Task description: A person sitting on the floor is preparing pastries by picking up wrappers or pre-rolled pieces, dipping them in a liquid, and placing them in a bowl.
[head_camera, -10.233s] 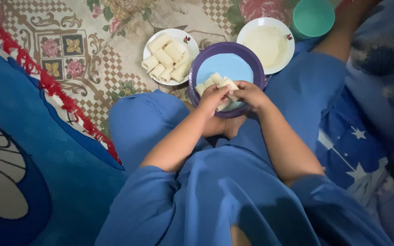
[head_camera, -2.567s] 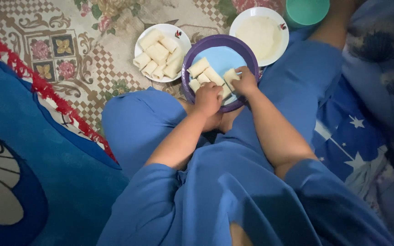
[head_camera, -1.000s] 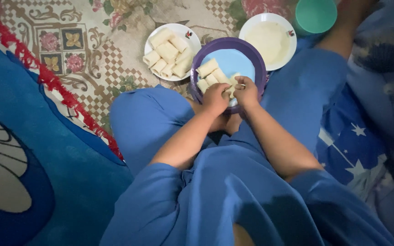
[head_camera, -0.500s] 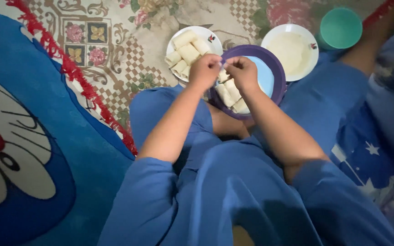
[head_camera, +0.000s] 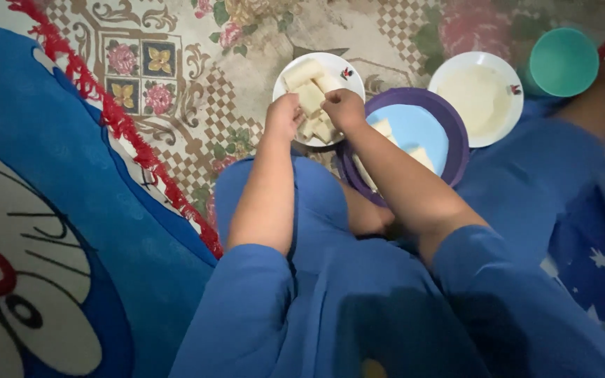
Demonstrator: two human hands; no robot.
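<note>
Pale folded piece (head_camera: 311,96) between both hands (head_camera: 314,112), over white plate (head_camera: 348,70).

Dressed in plain blue: loose blue garment with short sleeves ending above the elbows, matching blue cloth over the knees, bare forearms, no jewellery visible.

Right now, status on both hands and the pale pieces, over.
Left hand and right hand together over the white plate, pinching one pale piece. More pieces on the purple plate beside it. Nothing in the way.
</note>
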